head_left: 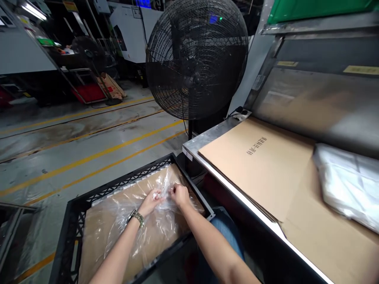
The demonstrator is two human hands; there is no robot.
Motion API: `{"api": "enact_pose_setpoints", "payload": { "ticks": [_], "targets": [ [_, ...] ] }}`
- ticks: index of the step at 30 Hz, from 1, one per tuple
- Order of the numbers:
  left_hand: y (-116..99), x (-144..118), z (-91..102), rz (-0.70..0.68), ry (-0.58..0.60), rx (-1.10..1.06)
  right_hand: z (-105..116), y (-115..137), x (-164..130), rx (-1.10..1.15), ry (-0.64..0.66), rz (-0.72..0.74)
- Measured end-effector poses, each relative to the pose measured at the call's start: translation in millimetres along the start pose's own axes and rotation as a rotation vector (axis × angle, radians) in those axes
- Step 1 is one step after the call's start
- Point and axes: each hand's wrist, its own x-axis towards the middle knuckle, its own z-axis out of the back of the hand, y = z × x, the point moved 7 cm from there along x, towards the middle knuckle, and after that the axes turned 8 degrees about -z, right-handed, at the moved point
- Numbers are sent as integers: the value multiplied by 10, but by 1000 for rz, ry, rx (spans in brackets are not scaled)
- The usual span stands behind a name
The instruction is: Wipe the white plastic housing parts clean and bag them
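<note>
A black plastic crate [72, 205] stands low in front of me. In it lies a brown cardboard sheet [96, 236], with clear plastic film [142, 236] spread over it in wrinkles. My left hand [152, 202], with a beaded bracelet at the wrist, pinches a gathered bunch of the film near the middle of the crate. Just to its right, my right hand [180, 194] has its fingers curled closed on the same bunched film. The fingertips of both hands are only partly visible.
A large black fan [197, 63] stands beyond the crate. On the right, a metal-edged bench [213, 136] carries cardboard sheets [251, 157] and a stack of white plastic bags [349, 181]. Yellow lines [118, 152] mark the floor at left. A second fan [89, 53] is farther back.
</note>
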Motion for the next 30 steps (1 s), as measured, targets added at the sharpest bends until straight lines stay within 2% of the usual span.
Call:
{"api": "enact_pose_setpoints", "payload": {
  "ticks": [7, 11, 16, 20, 24, 30],
  "targets": [
    [83, -140, -30, -76, -33, 71, -147, 517, -82, 315, 131, 84],
    [40, -226, -32, -140, 38, 109, -131, 444, 79, 357, 180, -11],
    [-61, -362, 54, -179, 138, 109, -180, 277, 254, 254, 417, -114],
    [-61, -397, 161, -142, 167, 51, -101, 180, 281, 202, 418, -132],
    [28, -344, 212, -69, 139, -46, -16, 156, 72, 179, 336, -46],
    [183, -295, 151, -62, 43, -81, -92, 171, -553, 36, 273, 198]
  ]
}}
